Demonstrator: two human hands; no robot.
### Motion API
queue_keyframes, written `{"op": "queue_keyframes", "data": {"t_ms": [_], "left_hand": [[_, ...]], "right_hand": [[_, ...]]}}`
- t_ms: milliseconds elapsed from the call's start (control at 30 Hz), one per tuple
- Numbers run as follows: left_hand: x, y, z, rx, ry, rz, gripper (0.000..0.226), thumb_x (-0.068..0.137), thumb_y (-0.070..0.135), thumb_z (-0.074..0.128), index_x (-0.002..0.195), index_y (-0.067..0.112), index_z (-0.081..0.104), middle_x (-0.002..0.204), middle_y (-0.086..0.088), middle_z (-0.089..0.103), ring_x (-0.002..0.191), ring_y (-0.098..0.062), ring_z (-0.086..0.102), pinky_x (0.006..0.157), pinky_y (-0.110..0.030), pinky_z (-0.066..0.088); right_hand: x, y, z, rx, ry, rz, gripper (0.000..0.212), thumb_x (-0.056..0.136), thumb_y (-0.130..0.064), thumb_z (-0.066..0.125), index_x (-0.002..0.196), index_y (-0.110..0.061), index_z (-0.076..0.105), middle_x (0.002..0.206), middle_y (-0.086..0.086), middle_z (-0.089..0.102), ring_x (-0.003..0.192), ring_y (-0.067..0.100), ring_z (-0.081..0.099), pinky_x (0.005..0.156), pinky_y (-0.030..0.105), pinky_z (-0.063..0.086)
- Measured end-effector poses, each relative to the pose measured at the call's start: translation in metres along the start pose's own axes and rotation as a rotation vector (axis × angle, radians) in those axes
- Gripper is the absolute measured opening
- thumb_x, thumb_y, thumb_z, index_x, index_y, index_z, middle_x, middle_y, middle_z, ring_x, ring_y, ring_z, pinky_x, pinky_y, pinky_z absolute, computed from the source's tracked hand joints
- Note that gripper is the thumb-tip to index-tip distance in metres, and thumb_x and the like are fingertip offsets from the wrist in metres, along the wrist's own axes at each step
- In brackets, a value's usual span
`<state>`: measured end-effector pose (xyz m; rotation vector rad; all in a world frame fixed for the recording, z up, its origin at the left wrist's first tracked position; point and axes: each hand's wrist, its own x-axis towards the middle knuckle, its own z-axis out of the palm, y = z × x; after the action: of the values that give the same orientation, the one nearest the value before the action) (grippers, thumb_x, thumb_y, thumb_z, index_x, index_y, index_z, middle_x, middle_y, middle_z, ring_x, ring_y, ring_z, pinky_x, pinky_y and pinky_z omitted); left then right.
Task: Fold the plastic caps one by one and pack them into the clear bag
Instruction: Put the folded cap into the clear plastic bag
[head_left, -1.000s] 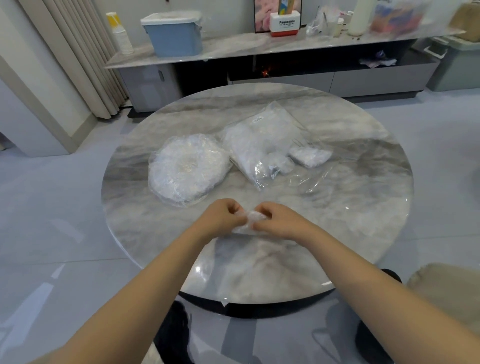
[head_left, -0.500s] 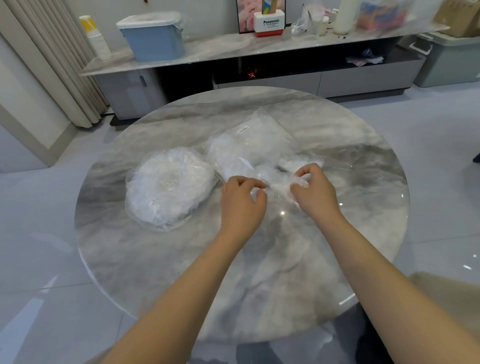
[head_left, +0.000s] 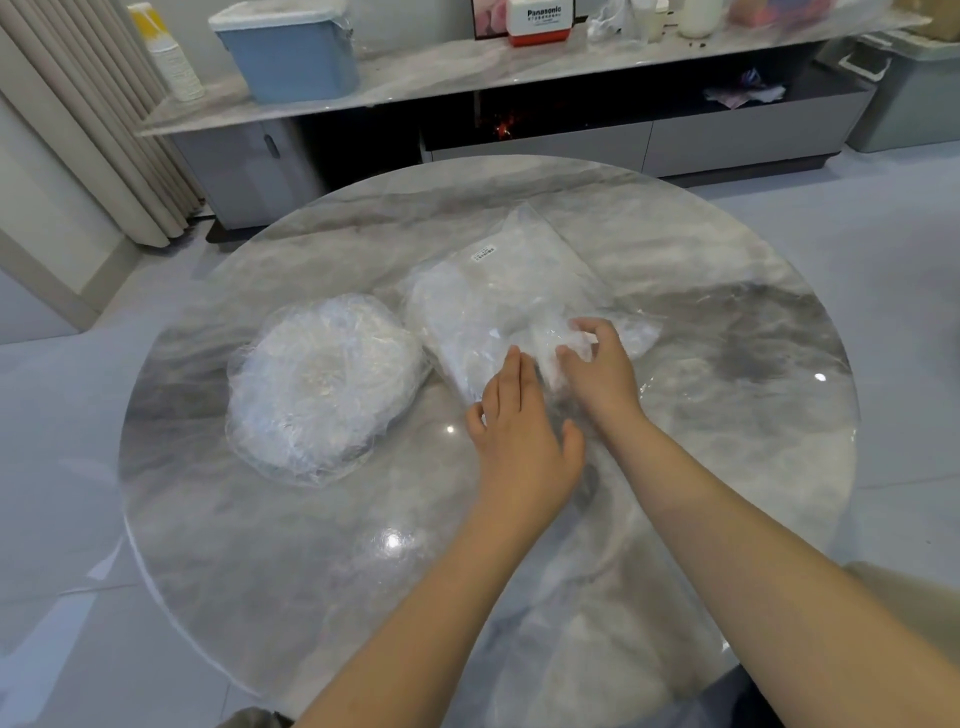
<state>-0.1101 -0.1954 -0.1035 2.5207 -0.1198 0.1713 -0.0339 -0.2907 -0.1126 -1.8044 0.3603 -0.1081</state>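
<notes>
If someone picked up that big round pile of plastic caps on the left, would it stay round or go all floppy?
Probably floppy: the round pile of caps looks like thin crinkled film in loose wrap, so it would likely sag and lose its shape. It seems light for its size, being mostly puffed-up film. It could also slide easily, since the marble table looks glossy and smooth.

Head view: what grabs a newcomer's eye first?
The two hands at the centre of the round marble table: the right hand pinches a folded plastic cap at the near end of the clear bag, while the left hand rests flat, fingers straight, on the bag's near edge. To their left sits a round stack of unfolded caps.
</notes>
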Motion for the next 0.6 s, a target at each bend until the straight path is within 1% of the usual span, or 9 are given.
{"op": "queue_keyframes", "data": {"t_ms": [100, 167, 200, 300, 367, 400, 467, 533, 600], "left_hand": [[0.001, -0.001, 0.0, -0.051, 0.051, 0.018, 0.073, 0.092, 0.027, 0.05, 0.151, 0.011, 0.011, 0.16, 0.0, 0.004, 0.144, -0.012, 0.004, 0.111, -0.029, 0.0], [0.001, -0.003, 0.0, -0.075, 0.074, 0.023, 0.074, 0.091, 0.026, 0.05, 0.151, 0.012, 0.011, 0.159, 0.001, 0.007, 0.143, -0.011, 0.005, 0.108, -0.025, -0.002], [0.001, -0.004, 0.001, -0.075, 0.083, 0.029, 0.073, 0.09, 0.026, 0.049, 0.151, 0.012, 0.012, 0.159, 0.002, 0.009, 0.143, -0.01, 0.006, 0.107, -0.024, -0.002], [-0.001, -0.006, 0.002, -0.072, 0.108, 0.049, 0.072, 0.084, 0.03, 0.043, 0.15, 0.01, 0.021, 0.156, 0.0, 0.02, 0.139, -0.009, 0.013, 0.106, -0.022, -0.001], [-0.003, -0.008, 0.003, -0.05, 0.115, 0.058, 0.071, 0.082, 0.031, 0.041, 0.148, 0.01, 0.026, 0.154, -0.001, 0.025, 0.136, -0.009, 0.016, 0.105, -0.021, 0.0], [-0.004, -0.009, 0.003, -0.037, 0.121, 0.062, 0.07, 0.082, 0.031, 0.04, 0.148, 0.009, 0.027, 0.154, -0.002, 0.027, 0.135, -0.009, 0.018, 0.105, -0.021, 0.001], [-0.004, -0.012, 0.002, -0.013, 0.131, 0.066, 0.069, 0.082, 0.033, 0.035, 0.146, 0.007, 0.031, 0.152, -0.003, 0.03, 0.135, -0.012, 0.023, 0.103, -0.019, 0.001], [-0.004, -0.013, 0.0, -0.008, 0.14, 0.062, 0.072, 0.08, 0.036, 0.029, 0.145, 0.006, 0.033, 0.151, -0.004, 0.033, 0.134, -0.013, 0.024, 0.101, -0.017, -0.002], [-0.005, -0.014, -0.001, -0.001, 0.129, 0.06, 0.074, 0.079, 0.037, 0.028, 0.146, 0.007, 0.03, 0.153, -0.004, 0.029, 0.135, -0.012, 0.021, 0.101, -0.014, -0.005]], "right_hand": [[0.008, 0.0, 0.017, 0.045, -0.037, -0.083, 0.027, 0.09, -0.014, 0.058, 0.113, -0.024, 0.047, 0.103, -0.002, 0.05, 0.075, 0.006, 0.053, 0.057, 0.01, 0.041], [0.014, 0.001, 0.026, -0.012, -0.072, -0.147, 0.023, 0.089, -0.013, 0.059, 0.105, -0.024, 0.046, 0.099, -0.004, 0.049, 0.08, 0.008, 0.052, 0.055, 0.007, 0.04], [0.018, 0.002, 0.03, -0.07, -0.077, -0.187, 0.02, 0.088, -0.012, 0.06, 0.101, -0.022, 0.048, 0.099, -0.004, 0.049, 0.084, 0.008, 0.051, 0.059, 0.008, 0.039], [0.03, 0.006, 0.04, -0.189, -0.04, -0.285, 0.011, 0.085, -0.014, 0.062, 0.095, -0.017, 0.056, 0.102, 0.001, 0.049, 0.084, 0.007, 0.056, 0.073, 0.023, 0.046], [0.041, 0.007, 0.045, -0.331, -0.022, -0.309, 0.015, 0.086, -0.02, 0.062, 0.101, -0.016, 0.06, 0.11, 0.008, 0.049, 0.093, 0.021, 0.058, 0.084, 0.039, 0.049], [0.047, 0.006, 0.048, -0.43, -0.033, -0.301, 0.022, 0.087, -0.026, 0.062, 0.106, -0.015, 0.061, 0.116, 0.012, 0.05, 0.1, 0.027, 0.055, 0.088, 0.041, 0.047], [0.059, 0.003, 0.052, -0.532, -0.042, -0.249, 0.034, 0.087, -0.034, 0.062, 0.115, -0.015, 0.059, 0.123, 0.015, 0.049, 0.11, 0.031, 0.05, 0.091, 0.037, 0.043], [0.069, 0.003, 0.055, -0.511, -0.028, -0.18, 0.04, 0.086, -0.038, 0.062, 0.119, -0.016, 0.059, 0.126, 0.015, 0.048, 0.114, 0.032, 0.048, 0.092, 0.037, 0.04], [0.069, 0.005, 0.057, -0.467, -0.024, -0.14, 0.043, 0.087, -0.041, 0.061, 0.121, -0.015, 0.058, 0.128, 0.015, 0.047, 0.116, 0.032, 0.047, 0.095, 0.038, 0.04]]}}
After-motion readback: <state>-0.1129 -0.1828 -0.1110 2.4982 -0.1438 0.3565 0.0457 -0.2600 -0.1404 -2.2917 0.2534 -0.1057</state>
